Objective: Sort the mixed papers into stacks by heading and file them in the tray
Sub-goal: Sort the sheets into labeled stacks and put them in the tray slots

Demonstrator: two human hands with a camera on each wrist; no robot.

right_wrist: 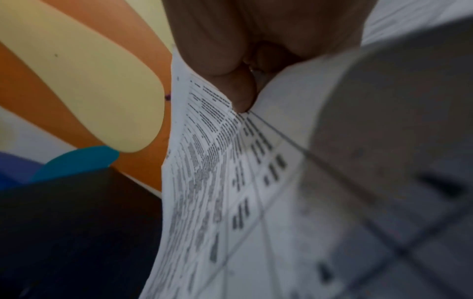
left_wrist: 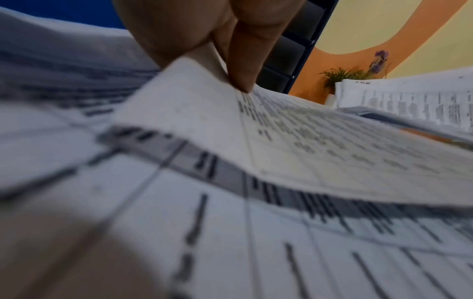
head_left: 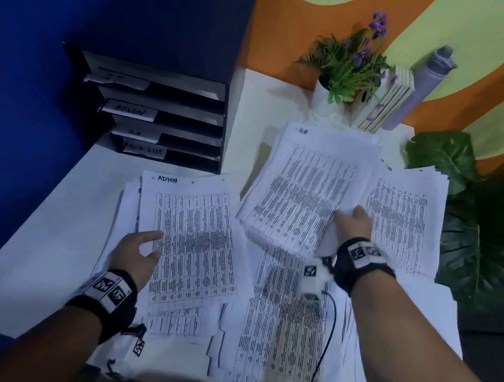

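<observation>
A black tray (head_left: 227,118) with slots labelled ADMIN, HR and TASK LIST stands at the back left. On the white table (head_left: 41,248) lies a sheet headed ADMIN (head_left: 198,232) on top of a stack. My left hand (head_left: 156,245) pinches its left edge between thumb and finger, and the left wrist view shows the same hand (left_wrist: 243,76) lifting that sheet (left_wrist: 307,141). My right hand (head_left: 352,221) grips a thick bundle headed HR (head_left: 305,189), raised and tilted above the mixed pile (head_left: 282,315). The right wrist view shows this hand (right_wrist: 238,95) curled on the bundle (right_wrist: 204,172).
Another paper stack (head_left: 403,222) lies at the right. Behind it stand a potted plant (head_left: 347,65), leaning books (head_left: 386,102) and a grey roll (head_left: 421,87). Large green leaves (head_left: 484,235) crowd the table's right edge. A cable runs from my right wrist.
</observation>
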